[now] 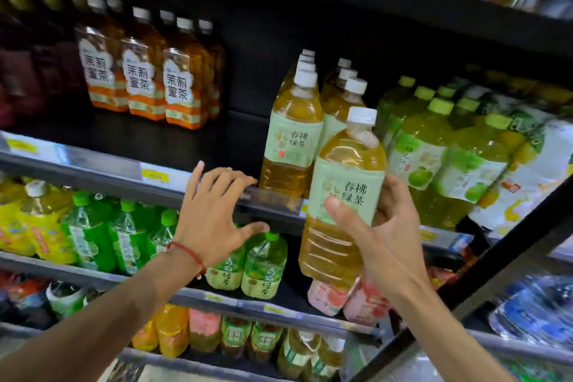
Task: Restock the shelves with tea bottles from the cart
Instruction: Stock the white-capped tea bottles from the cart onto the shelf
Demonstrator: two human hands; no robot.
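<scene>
Before the shelf rail, right hand is gripping a tilted tea bottle, thumb across its pale green label: clear ribbed plastic, amber liquid, white cap. Left hand is hovering open, fingers splayed, over the rail beside matching shelved bottles.

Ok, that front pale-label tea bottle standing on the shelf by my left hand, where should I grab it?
Probably round its labelled waist, coming from the front-left. The front bottle stands upright, the label band is its straightest part, and the shelf to its left is bare, while a neighbouring row and the held bottle crowd its right.
</scene>
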